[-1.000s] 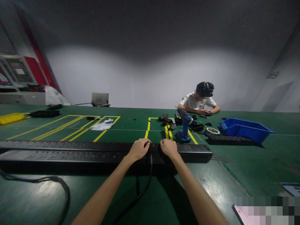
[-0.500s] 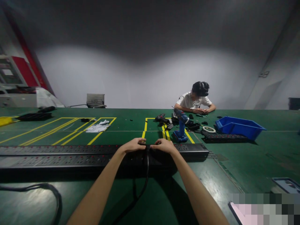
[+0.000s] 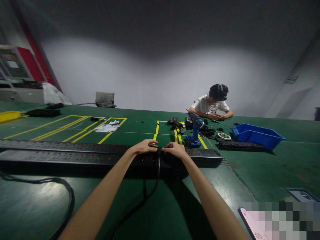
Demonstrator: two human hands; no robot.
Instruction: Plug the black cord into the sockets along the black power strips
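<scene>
Two long black socket strips (image 3: 75, 156) lie side by side across the green table. Over them, near the middle, my left hand (image 3: 146, 146) and my right hand (image 3: 175, 149) face each other with fingertips close together. Both hands have their fingers closed at the dark end of a black cable (image 3: 158, 170), one on each side. That end is small and partly hidden by the fingers. From there the cable hangs over the front strip and curves down to the left across the table.
Beyond the strips stands a blue power drill (image 3: 194, 130), with a dark drill (image 3: 175, 123) beside it. A blue bin (image 3: 257, 136) and a short black strip (image 3: 240, 145) lie right. Papers (image 3: 108, 127) lie back left. A person (image 3: 211, 103) leans on the far edge.
The camera view has tilted slightly, so the strips' left part appears higher. My hands keep nearly the same position around the cable end.
</scene>
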